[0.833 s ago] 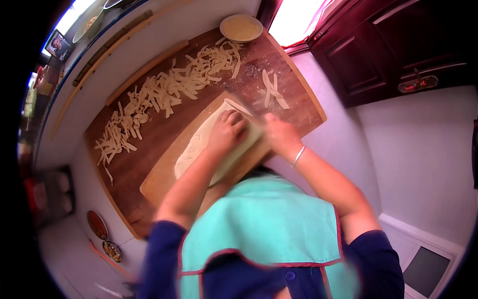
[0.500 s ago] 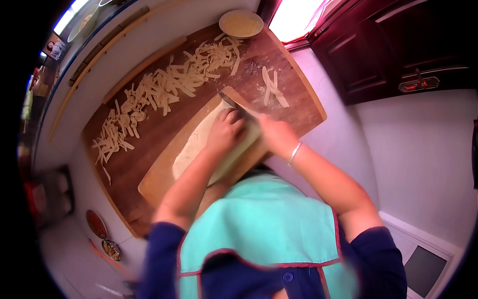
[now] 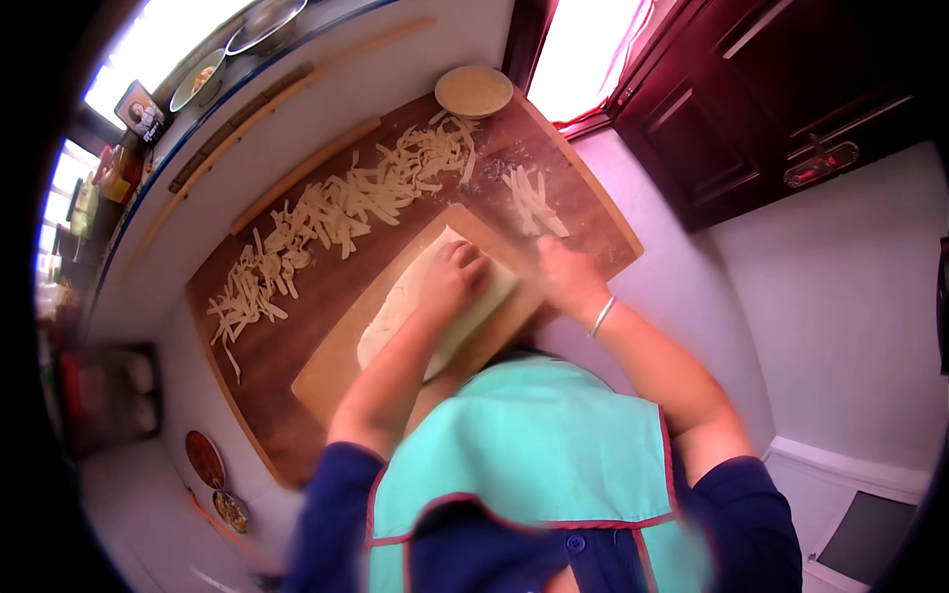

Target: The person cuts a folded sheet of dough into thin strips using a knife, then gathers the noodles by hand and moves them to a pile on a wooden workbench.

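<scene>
A folded sheet of pale dough lies on a light wooden cutting board, set at a slant on a brown wooden table. My left hand rests on the dough near its far end, fingers bent and close together, holding it down. My right hand, blurred by motion, is closed round a knife whose blade is smeared and hard to make out. It is right of the board, by a small group of cut dough strips. A long heap of floury dough strips spreads along the table's far side.
A bowl of pale yellow flour or meal stands at the table's far corner. A wooden rolling pin lies along the back edge. Dark red doors stand at right. Two dishes sit lower left, beyond the table.
My right hand and the knife have moved away from the dough's cut end toward the small strip group on the right. My left hand stays on the dough. The whole view has shifted slightly.
</scene>
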